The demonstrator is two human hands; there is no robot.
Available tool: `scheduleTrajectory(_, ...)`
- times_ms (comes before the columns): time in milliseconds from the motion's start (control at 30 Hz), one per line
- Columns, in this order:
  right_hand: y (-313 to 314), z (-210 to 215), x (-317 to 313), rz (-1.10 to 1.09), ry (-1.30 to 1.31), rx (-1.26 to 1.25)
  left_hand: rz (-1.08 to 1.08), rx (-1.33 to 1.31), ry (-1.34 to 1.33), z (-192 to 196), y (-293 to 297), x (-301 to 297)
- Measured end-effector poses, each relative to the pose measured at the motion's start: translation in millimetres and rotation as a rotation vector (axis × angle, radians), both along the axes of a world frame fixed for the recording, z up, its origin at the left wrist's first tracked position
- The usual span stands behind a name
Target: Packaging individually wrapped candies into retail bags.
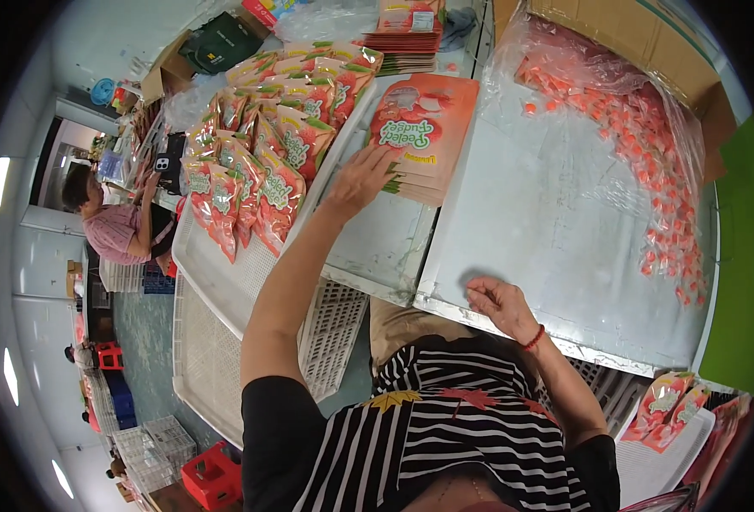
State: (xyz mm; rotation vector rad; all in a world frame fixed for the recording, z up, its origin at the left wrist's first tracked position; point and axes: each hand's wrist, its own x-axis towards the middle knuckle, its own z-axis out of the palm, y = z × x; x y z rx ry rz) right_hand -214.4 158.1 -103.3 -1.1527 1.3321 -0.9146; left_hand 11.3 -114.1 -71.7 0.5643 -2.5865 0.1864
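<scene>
My left hand (361,177) reaches over a small fanned stack of flat pink candy pouches (432,119) on the metal tabletop. Its fingers are stretched out and rest on the left edge of the stack; the thumb is partly hidden. At the front edge of the right-hand table, my right hand (500,307) hovers with loosely curled, slightly parted fingers and nothing visible in it. Farther right lies a heap of small wrapped pink-and-white candies (641,145), spilling from a clear plastic liner (599,183). Left of my left hand, filled candy pouches (296,141) stand crowded in a white tray (266,264).
A cardboard box (616,30) stands behind the candies. Another stack of pouches (402,47) lies at the back. White plastic crates (334,333) stand below at left. Two pouches (663,410) lie in a tray at lower right. A person (121,226) holding a phone is at far left.
</scene>
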Motion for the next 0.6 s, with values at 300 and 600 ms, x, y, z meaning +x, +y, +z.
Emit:
scheduleTrajectory(300,0.5,-3.6,2.4,-0.086,-0.063,0.068,0.018,0.050,-0.018,2.0,-8.9,-4.3)
scheduleTrajectory(600,-7.1,3.3,3.2,-0.086,-0.260,0.147,0.077,0.239,0.173,23.0,10.8,-47.1)
